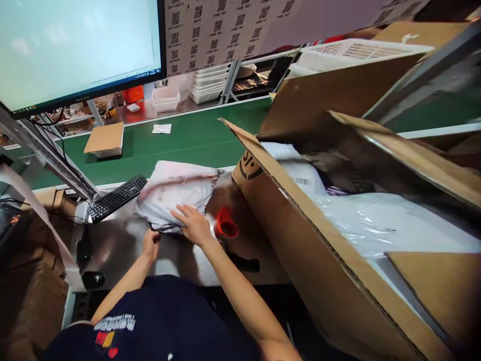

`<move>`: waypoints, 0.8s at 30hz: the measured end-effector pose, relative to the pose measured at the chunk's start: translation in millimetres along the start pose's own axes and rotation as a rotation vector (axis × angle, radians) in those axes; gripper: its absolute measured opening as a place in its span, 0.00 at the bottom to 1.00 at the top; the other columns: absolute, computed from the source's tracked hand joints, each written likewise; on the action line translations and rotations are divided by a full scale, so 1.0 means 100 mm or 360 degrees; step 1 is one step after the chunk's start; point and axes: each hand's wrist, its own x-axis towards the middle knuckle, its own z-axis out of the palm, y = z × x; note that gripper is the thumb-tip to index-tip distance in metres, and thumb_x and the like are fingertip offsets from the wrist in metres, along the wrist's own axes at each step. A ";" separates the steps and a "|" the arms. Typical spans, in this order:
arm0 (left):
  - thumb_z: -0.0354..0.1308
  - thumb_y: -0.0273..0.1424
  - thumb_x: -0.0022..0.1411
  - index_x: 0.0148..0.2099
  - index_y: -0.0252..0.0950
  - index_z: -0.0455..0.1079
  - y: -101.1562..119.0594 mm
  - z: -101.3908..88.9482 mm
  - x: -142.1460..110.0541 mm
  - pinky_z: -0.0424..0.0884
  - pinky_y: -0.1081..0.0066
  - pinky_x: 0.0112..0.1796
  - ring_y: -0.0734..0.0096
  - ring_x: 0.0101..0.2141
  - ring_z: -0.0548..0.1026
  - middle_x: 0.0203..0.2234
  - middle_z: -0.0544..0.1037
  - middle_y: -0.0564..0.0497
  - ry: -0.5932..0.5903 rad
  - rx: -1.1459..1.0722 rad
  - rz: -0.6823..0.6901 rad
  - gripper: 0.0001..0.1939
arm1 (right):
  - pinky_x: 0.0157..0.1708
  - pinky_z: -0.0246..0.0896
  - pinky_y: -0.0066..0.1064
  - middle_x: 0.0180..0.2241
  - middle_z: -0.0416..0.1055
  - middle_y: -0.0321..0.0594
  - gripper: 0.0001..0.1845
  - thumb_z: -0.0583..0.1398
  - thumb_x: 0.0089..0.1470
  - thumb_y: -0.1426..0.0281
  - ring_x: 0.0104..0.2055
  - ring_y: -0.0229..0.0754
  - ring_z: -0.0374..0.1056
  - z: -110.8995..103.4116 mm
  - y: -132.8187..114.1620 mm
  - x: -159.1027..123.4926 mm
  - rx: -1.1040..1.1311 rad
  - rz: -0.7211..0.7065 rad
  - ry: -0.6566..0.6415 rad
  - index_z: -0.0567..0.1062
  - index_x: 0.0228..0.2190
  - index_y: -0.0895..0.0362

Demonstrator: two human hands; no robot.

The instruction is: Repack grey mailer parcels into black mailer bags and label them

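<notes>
the white, soft plastic-wrapped package [176, 188] lies on the shiny grey metal worktop [112, 248], the black rectangular keyboard [118, 199] at its nine o'clock. the right hand [193, 225], fingers spread, rests on its five o'clock side; the left hand [151, 242] curls at its seven o'clock edge, its grip impossible to tell. the large open brown cardboard box [311, 265] stands at four.
</notes>
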 end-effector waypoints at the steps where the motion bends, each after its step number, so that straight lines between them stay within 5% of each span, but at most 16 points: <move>1: 0.61 0.31 0.51 0.37 0.38 0.73 -0.17 -0.14 -0.03 0.76 0.66 0.44 0.62 0.41 0.80 0.37 0.82 0.48 -0.0010 0.0116 -0.0230 0.09 | 0.74 0.50 0.61 0.68 0.70 0.43 0.39 0.61 0.50 0.86 0.73 0.57 0.61 0.24 0.10 -0.08 -0.0031 0.0004 -0.0095 0.80 0.59 0.44; 4: 0.67 0.31 0.49 0.35 0.36 0.72 -0.48 -0.64 -0.11 0.74 0.67 0.31 0.60 0.31 0.80 0.31 0.80 0.45 0.0031 0.0433 -0.0815 0.11 | 0.74 0.41 0.70 0.71 0.64 0.49 0.38 0.59 0.51 0.86 0.75 0.60 0.56 0.88 0.35 -0.50 -0.0057 0.0190 -0.0302 0.78 0.60 0.51; 7: 0.68 0.29 0.52 0.39 0.35 0.72 -0.51 -1.04 -0.14 0.66 0.77 0.26 0.71 0.25 0.75 0.26 0.77 0.51 0.0170 0.0474 -0.0714 0.12 | 0.74 0.42 0.70 0.75 0.56 0.51 0.34 0.58 0.58 0.78 0.78 0.61 0.49 1.24 0.44 -0.95 -0.0045 0.0441 -0.0128 0.73 0.65 0.54; 10: 0.66 0.27 0.57 0.46 0.34 0.71 -0.48 -1.22 -0.08 0.64 0.82 0.27 0.80 0.25 0.72 0.28 0.75 0.54 0.0292 0.0441 -0.0527 0.14 | 0.73 0.51 0.63 0.72 0.61 0.53 0.26 0.57 0.63 0.69 0.76 0.61 0.54 1.41 0.40 -1.22 0.0083 0.0553 0.0123 0.78 0.60 0.55; 13: 0.66 0.31 0.63 0.53 0.35 0.68 -0.50 -1.15 0.09 0.70 0.80 0.29 0.78 0.27 0.76 0.33 0.78 0.52 0.0348 0.0394 -0.0486 0.18 | 0.69 0.61 0.58 0.69 0.66 0.57 0.25 0.56 0.62 0.65 0.71 0.62 0.63 1.53 0.37 -1.34 0.0223 0.0600 0.0182 0.81 0.55 0.59; 18: 0.60 0.48 0.71 0.66 0.40 0.53 -0.51 -0.62 0.59 0.78 0.71 0.30 0.69 0.30 0.81 0.40 0.80 0.47 0.0372 0.0407 -0.0510 0.31 | 0.62 0.70 0.50 0.64 0.72 0.56 0.25 0.54 0.63 0.62 0.61 0.56 0.73 1.60 0.36 -1.44 0.0375 0.0657 -0.0027 0.81 0.53 0.58; 21: 0.58 0.44 0.74 0.66 0.37 0.56 -0.45 -0.40 0.82 0.77 0.72 0.30 0.71 0.27 0.79 0.37 0.80 0.47 0.0294 0.0594 -0.0492 0.27 | 0.57 0.72 0.48 0.56 0.79 0.52 0.25 0.52 0.64 0.62 0.56 0.55 0.76 1.58 0.34 -1.48 0.0376 0.0535 -0.0376 0.81 0.53 0.56; 24: 0.66 0.35 0.68 0.60 0.35 0.66 -0.36 -0.46 0.82 0.74 0.74 0.29 0.73 0.24 0.75 0.31 0.78 0.49 0.0327 0.0648 -0.0454 0.23 | 0.56 0.72 0.46 0.52 0.81 0.51 0.24 0.51 0.65 0.63 0.54 0.55 0.77 1.64 0.26 -1.42 0.0306 0.0403 -0.0622 0.81 0.52 0.55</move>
